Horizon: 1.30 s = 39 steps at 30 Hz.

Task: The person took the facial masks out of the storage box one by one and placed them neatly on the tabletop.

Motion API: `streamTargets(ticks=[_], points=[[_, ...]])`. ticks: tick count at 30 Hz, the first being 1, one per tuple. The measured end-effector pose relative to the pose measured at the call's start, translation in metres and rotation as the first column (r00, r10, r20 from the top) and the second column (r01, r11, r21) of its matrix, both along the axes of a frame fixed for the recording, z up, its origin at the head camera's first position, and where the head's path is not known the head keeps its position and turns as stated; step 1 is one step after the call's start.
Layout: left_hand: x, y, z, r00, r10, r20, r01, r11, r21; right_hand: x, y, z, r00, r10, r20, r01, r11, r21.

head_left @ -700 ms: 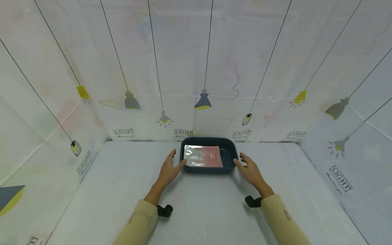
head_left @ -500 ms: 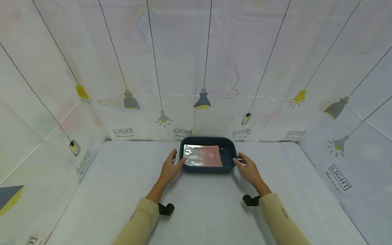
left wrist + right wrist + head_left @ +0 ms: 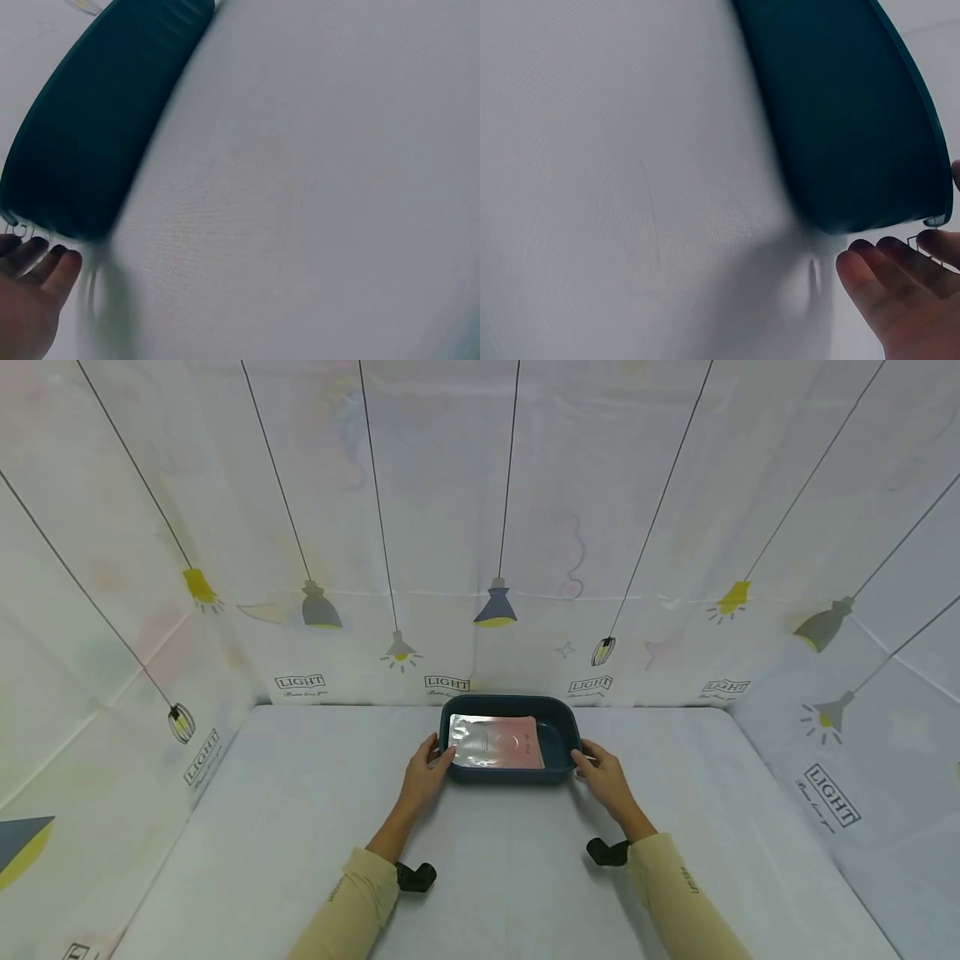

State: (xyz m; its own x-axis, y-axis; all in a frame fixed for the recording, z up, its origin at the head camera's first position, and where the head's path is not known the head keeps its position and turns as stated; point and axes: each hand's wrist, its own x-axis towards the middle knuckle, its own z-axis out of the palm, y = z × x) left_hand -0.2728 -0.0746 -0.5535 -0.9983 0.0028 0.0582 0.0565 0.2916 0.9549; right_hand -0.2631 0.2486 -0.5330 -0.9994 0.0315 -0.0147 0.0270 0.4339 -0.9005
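A dark teal rectangular bin [image 3: 558,750] with rounded corners stands on the white tabletop near the back wall. Inside it, toward the left, lies a flat foil pouch [image 3: 495,743], silver at one end and pink at the other. My left hand [image 3: 422,779] grips the bin's left end, thumb over the rim and fingers outside. At the opposite end my right hand [image 3: 606,779] holds the rim likewise. The right wrist view shows its fingertips [image 3: 853,268] close to the end wall, and in the left wrist view the fingertips [image 3: 69,262] are right beside the bin.
A white cloth [image 3: 300,810] covers the table. Behind the bin rises a white backdrop [image 3: 442,510] printed with hanging lamps and the word LIGHT. Dark wrist mounts [image 3: 416,877] stick out at both beige cuffs [image 3: 371,872].
The fingers of both hands have drawn in around the ends of the bin, and both wrists have shifted slightly inward. The bin and pouch have stayed in place.
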Motion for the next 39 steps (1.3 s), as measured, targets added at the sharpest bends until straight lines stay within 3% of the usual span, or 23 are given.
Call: streamTargets(ticks=[15,28,39], points=[[0.003,0.008,-0.002,1.000,0.018,-0.006,-0.017,0.999,0.044,0.002,-0.004,-0.004,0.999,-0.047,0.026,0.049,0.994,-0.102],[0.002,0.008,0.002,0.999,0.032,0.014,-0.032,0.999,0.042,0.002,-0.008,0.003,0.999,-0.046,0.010,0.047,0.998,-0.052],[0.012,-0.007,0.008,0.997,0.059,0.059,-0.063,0.995,0.074,0.004,-0.023,0.007,1.000,-0.030,0.007,0.030,0.997,-0.073]])
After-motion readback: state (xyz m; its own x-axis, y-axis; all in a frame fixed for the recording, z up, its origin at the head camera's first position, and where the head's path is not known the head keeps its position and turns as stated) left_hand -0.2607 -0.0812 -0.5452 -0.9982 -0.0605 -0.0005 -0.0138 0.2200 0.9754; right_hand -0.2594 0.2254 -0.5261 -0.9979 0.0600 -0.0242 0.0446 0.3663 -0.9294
